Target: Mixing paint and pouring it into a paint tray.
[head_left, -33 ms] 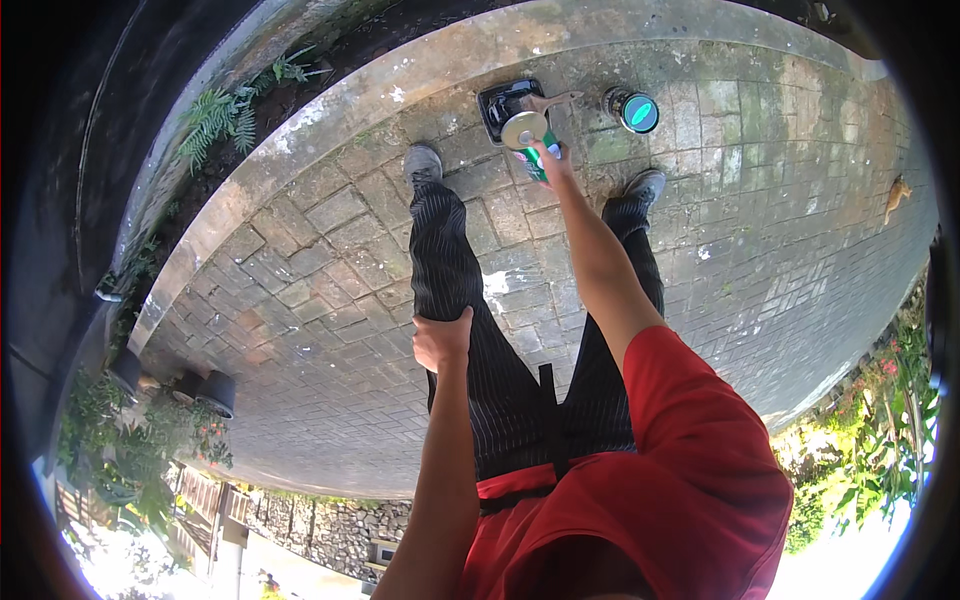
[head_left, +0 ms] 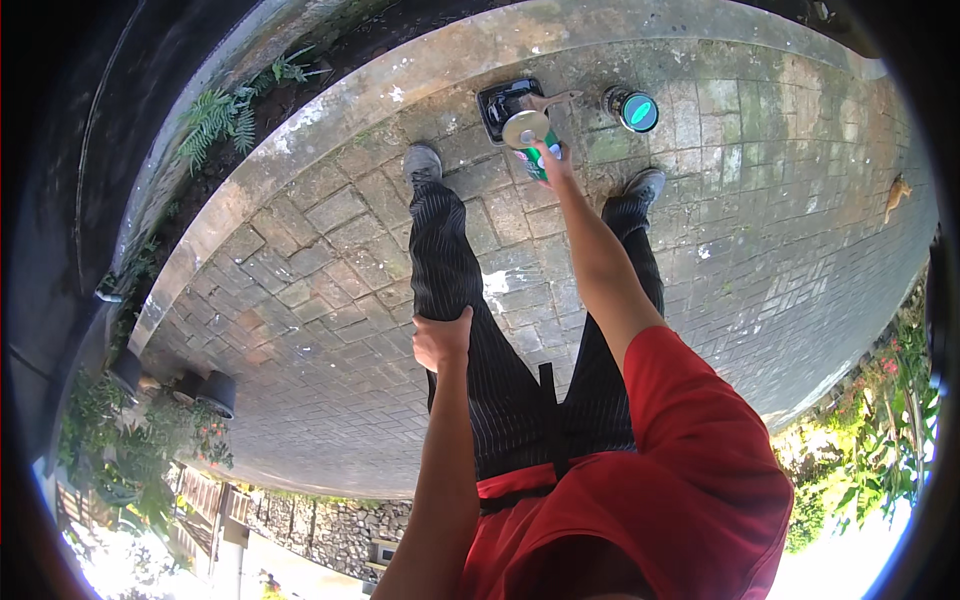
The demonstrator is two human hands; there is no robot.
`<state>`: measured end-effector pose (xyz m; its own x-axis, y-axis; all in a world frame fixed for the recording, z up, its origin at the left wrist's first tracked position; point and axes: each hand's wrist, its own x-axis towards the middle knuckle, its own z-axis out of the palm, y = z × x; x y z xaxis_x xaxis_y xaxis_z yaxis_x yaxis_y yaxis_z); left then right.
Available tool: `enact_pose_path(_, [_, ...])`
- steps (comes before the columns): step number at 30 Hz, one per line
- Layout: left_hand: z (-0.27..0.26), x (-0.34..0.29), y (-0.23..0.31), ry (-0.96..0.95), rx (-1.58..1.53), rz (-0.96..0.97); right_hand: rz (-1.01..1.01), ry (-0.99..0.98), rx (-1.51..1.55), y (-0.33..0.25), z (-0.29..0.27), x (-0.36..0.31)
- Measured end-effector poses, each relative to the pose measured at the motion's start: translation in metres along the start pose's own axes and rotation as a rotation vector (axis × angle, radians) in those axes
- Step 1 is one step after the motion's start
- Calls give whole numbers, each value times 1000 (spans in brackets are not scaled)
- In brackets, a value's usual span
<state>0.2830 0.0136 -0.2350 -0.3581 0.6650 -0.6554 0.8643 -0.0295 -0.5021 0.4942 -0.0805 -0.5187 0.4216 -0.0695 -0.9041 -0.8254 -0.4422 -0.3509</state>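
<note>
My right hand point(head_left: 556, 165) is wrapped round a green can point(head_left: 536, 160) with a round, pale gold metal end. The can leans over the near edge of a black tray point(head_left: 488, 112), which has a glossy dark inside. Whether anything flows from the can does not show. A paintbrush point(head_left: 556, 99) with a pale wooden handle lies across the tray's right side, its head partly hidden. My left hand point(head_left: 441, 341) grips my left leg at about the knee, with its fingers partly hidden. To the right of the tray stands a dark can point(head_left: 631, 110) with a teal-green top.
My shoes point(head_left: 423, 165) stand apart on brick paving point(head_left: 340, 215), on the near side of the tray. A low curved kerb point(head_left: 400, 75) runs along the far side, with ferns point(head_left: 220, 122) behind it. Plant pots point(head_left: 216, 392) are at the left, and a dry leaf point(head_left: 897, 192) lies far right.
</note>
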Motion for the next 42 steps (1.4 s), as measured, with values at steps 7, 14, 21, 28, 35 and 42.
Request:
enact_pose_path(7, [0, 0, -1, 10, -8, -4, 140, -137, -50, -8, -26, -16])
enact_pose_path(14, [-5, 1, -6, 9, -14, -26, 242, -80, -301, -13, -19, -4])
enact_pose_path(21, [-2, -1, 2, -9, -25, -8, 306, 11, -596, -8, -13, 74])
enact_pose_path(28, [-2, 0, 2, -5, -19, -2, 284, -59, -682, -13, 7, 103])
enact_pose_path(35, [-4, 0, 1, -11, -10, -10, 200, -21, -595, -4, 15, 87])
enact_pose_path(42, [-2, 2, -7, 5, -3, -22, 15, 106, -440, -1, 15, 26])
